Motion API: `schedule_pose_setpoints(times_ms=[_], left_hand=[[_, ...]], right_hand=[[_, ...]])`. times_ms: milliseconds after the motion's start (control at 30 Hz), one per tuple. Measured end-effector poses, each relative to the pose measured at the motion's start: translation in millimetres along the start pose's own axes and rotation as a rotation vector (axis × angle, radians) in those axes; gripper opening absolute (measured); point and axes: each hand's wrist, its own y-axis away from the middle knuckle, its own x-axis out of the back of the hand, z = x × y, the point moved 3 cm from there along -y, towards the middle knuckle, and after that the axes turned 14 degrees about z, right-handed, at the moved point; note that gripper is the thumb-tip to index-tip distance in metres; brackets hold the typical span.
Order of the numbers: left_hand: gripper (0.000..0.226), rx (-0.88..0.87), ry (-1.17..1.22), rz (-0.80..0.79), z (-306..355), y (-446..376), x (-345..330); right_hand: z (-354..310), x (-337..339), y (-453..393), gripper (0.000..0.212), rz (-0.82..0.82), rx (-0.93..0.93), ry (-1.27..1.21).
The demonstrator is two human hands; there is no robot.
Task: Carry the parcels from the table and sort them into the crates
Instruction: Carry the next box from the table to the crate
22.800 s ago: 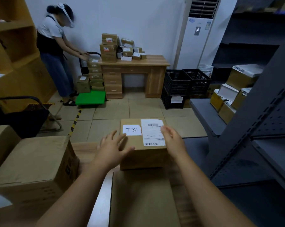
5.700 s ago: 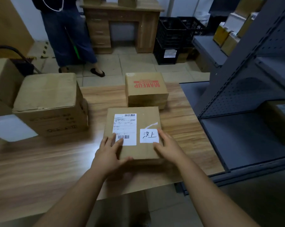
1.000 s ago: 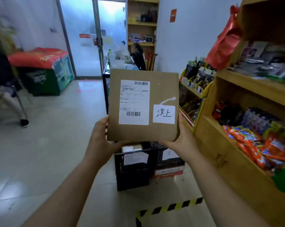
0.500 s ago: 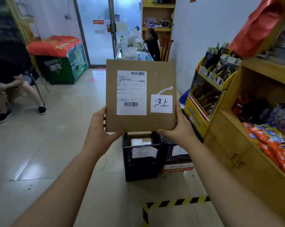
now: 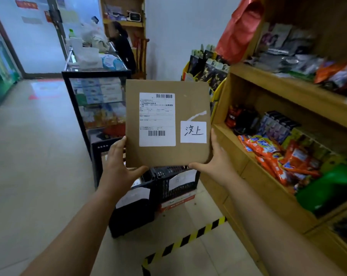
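Note:
A flat brown cardboard parcel [image 5: 186, 108] with a white shipping label and a small handwritten white sticker is held up in front of me. My left hand [image 5: 118, 166] grips its lower left edge, thumb under the bottom. My right hand [image 5: 216, 164] grips the lower right edge. Directly below the parcel on the floor stand two black plastic crates, the left crate [image 5: 132, 214] and the right crate [image 5: 178, 184], each with a white paper tag on its front. Their insides are mostly hidden by the parcel and my hands.
A wooden shelf unit [image 5: 268, 188] full of snack packets runs close along the right. A glass display counter [image 5: 97, 96] stands behind the crates, with a person [image 5: 122, 46] beyond it. Yellow-black tape [image 5: 186, 240] crosses the tiled floor. Open floor lies to the left.
I have walked closer to the crates, which now sit right under the parcel. The view has swung right. The parcel stays held in both hands, a little lower in view.

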Motion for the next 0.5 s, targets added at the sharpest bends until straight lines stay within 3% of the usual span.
schedule_pose_setpoints(times_ms=[233,500], left_hand=[[0.104,0.021,-0.046,0.001,-8,-29,-67],[0.101,0.182,-0.113,0.076,-29,-57,-83]], right_hand=[[46,0,-63,0.127,-0.029,0.005,0.002],[73,-60,-143,0.131,-0.224,0.041,-0.027]])
